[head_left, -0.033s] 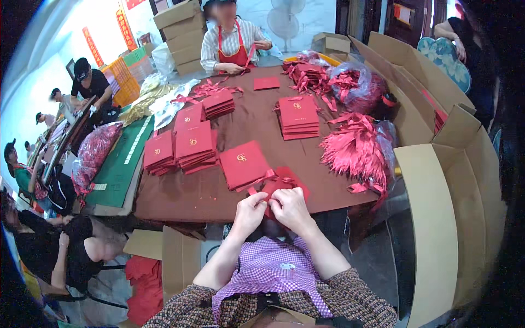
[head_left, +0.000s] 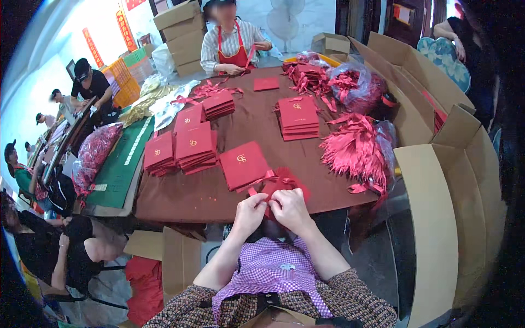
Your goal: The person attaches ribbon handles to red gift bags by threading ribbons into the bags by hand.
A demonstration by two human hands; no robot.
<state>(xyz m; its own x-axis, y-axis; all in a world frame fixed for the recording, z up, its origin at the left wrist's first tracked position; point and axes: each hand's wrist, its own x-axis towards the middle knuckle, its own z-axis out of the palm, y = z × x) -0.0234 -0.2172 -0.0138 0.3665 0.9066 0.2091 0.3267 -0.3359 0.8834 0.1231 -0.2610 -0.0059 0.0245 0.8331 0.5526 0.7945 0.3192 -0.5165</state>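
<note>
At the near edge of the table, my left hand (head_left: 250, 213) and my right hand (head_left: 291, 209) meet, fingers pinched. Between them they grip a red ribbon (head_left: 252, 191); the pinched part is mostly covered by my fingers. Under and beyond my right hand lies a red paper bag (head_left: 298, 187), partly hidden. A larger red bag with a gold emblem (head_left: 244, 165) lies flat just past my left hand, with ribbon ends across its near corner.
Stacks of red bags stand left (head_left: 194, 143) and right (head_left: 298, 117) on the brown tablecloth (head_left: 257, 120). Bundled red ribbons (head_left: 353, 145) hang at the right edge. An open carton (head_left: 432, 229) flanks my right. Across the table, a person in a red apron (head_left: 234, 57) handles ribbon.
</note>
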